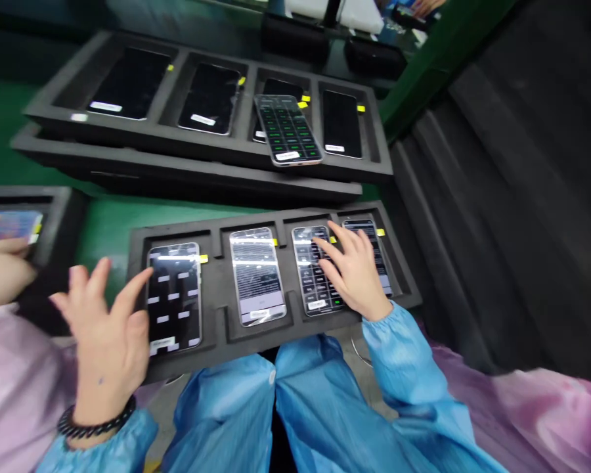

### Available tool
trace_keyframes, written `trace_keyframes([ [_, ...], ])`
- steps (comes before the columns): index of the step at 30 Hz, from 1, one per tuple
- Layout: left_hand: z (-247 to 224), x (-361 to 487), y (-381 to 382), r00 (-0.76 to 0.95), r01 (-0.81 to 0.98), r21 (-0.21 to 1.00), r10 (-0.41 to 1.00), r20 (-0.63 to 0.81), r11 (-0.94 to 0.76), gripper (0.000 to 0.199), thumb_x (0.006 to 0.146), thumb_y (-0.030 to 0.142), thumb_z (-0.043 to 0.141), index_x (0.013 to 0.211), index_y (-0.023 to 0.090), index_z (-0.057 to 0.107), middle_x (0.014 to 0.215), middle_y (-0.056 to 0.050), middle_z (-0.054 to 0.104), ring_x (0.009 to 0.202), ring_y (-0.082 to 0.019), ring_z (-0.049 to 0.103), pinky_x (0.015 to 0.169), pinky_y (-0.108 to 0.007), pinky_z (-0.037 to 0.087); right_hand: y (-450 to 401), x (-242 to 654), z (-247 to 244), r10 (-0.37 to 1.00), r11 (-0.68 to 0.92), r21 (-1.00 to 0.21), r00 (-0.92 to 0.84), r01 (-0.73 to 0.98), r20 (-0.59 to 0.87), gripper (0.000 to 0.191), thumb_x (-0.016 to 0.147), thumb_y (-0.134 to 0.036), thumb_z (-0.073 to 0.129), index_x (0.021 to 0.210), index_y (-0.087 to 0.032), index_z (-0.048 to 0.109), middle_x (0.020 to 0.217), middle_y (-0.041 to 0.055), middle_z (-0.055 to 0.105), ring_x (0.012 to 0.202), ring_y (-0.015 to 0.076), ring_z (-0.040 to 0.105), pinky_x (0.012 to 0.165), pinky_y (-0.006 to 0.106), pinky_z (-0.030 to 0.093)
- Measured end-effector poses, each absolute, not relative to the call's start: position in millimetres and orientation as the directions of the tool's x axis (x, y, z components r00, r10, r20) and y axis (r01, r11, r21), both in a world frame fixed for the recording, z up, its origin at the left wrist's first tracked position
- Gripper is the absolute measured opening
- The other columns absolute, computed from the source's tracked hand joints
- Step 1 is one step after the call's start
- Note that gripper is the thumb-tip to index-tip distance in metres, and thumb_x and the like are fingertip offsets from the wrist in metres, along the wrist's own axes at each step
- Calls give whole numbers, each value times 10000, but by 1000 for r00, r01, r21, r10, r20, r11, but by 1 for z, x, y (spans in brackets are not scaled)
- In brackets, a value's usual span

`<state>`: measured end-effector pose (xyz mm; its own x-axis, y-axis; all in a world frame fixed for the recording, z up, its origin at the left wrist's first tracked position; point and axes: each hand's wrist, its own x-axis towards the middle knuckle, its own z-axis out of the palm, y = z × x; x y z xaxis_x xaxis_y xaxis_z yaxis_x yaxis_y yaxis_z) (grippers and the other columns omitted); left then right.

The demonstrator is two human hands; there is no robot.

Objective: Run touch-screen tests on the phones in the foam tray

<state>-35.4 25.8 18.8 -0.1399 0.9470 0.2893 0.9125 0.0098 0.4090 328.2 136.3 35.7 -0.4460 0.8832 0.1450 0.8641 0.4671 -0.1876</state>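
A dark foam tray lies in front of me with a phone in each compartment. My left hand, fingers spread, is at the left edge of the leftmost phone, whose black screen shows small white blocks. Text fills the screen of the second phone. Over the third phone, with its grid of buttons, is my right hand, fingers apart and fingertips at its screen. The rightmost phone is partly hidden behind that hand. Neither hand holds anything.
Behind, stacked foam trays hold dark phones; a lit phone rests tilted across one compartment and the front rim. At left, another person's hand is over a phone in another tray. Black ridged material stands at right.
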Motion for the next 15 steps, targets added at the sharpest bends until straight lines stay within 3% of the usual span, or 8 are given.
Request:
trace_keyframes([
  [3,18,-39,29,-141,937,344,965,221,58,520,1035,365,274,1461,199,521,1690,-154,209,1583,-415,96,1228,-740,59,137,332,31,883,454,-222,-402,863,245,422,1064,-394,376,1427,-245,530,1560,141,466,1395,321,465,1193,618,299],
  [5,20,-41,32,-159,945,313,971,178,97,536,1038,377,262,1420,147,560,1678,-196,217,1581,-432,88,1226,-747,76,139,334,28,882,456,-247,-395,855,258,431,1063,-395,373,1442,-240,507,1544,151,473,1386,334,475,1184,618,311],
  [11,24,-44,39,-168,943,304,983,77,137,523,1032,413,302,1517,273,441,1725,-105,124,1589,-417,65,1240,-740,86,141,337,24,881,461,-279,-398,842,256,395,1056,-370,382,1387,-243,557,1505,144,511,1361,344,501,1173,625,332],
  [15,25,-48,46,-175,951,270,982,65,152,558,1039,401,258,1511,173,449,1707,-192,140,1582,-439,70,1209,-777,96,143,333,31,874,472,-246,-412,847,259,361,1056,-342,392,1281,-221,646,1499,148,523,1356,340,499,1170,619,345],
])
